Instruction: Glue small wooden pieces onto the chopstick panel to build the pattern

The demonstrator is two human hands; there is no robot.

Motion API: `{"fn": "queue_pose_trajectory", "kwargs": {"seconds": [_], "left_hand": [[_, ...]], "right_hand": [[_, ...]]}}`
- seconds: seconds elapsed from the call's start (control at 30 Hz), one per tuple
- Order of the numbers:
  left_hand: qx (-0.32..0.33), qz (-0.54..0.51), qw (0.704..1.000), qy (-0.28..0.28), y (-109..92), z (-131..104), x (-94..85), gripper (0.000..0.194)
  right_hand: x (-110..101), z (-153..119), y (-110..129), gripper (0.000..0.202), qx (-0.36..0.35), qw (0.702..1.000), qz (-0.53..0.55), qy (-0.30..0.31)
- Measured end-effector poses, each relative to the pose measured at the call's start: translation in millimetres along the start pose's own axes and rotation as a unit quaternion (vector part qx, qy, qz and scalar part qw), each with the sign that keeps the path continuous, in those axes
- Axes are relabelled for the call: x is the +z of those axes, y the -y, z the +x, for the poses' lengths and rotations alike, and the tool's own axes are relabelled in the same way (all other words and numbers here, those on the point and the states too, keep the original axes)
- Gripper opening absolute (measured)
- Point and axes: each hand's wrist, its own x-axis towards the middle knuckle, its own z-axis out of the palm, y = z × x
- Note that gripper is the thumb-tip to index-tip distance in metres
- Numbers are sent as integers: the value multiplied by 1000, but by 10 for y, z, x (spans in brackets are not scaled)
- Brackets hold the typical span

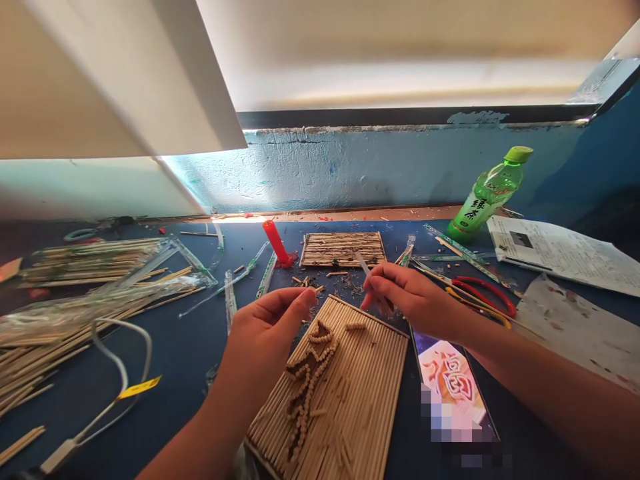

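A dark blue table (pixel 185 353) is covered by craft materials. Loose sticks (pixel 45 357) and partly wrapped bundles are spread along its left side. A board of parallel sticks (pixel 370 387) is laid at the near middle, below and between the hands; winding rows of tiny stick pieces are set upright on it. Written paper (pixel 575 257) is seen at the far right, near a green bottle (pixel 487 197). A lit phone (pixel 450 380) is placed just beside the board's right edge. A smaller stick panel (pixel 345 249) is set beyond the board, with a red candle (pixel 276 243) stood to its left. The left hand (pixel 265 333) is nearly closed, a short stick piece (pixel 319 291) pinched at its fingertips. By the right hand (pixel 407 293), fingers curled, a thin pale strip (pixel 363 264) is held at a slant.
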Motion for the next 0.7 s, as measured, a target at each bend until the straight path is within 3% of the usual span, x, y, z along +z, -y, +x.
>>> {"fn": "queue_pose_trajectory", "kwargs": {"seconds": [0.17, 0.37, 0.7], "left_hand": [[4, -5, 1000, 17, -9, -14, 2, 32], [12, 30, 999, 30, -36, -35, 14, 34], [-4, 19, 998, 55, -12, -59, 30, 30]], "right_hand": [[-116, 74, -91, 21, 17, 990, -118, -79], [-187, 109, -174, 21, 45, 969, -224, -88], [-170, 137, -243, 16, 11, 940, -308, -144]]}}
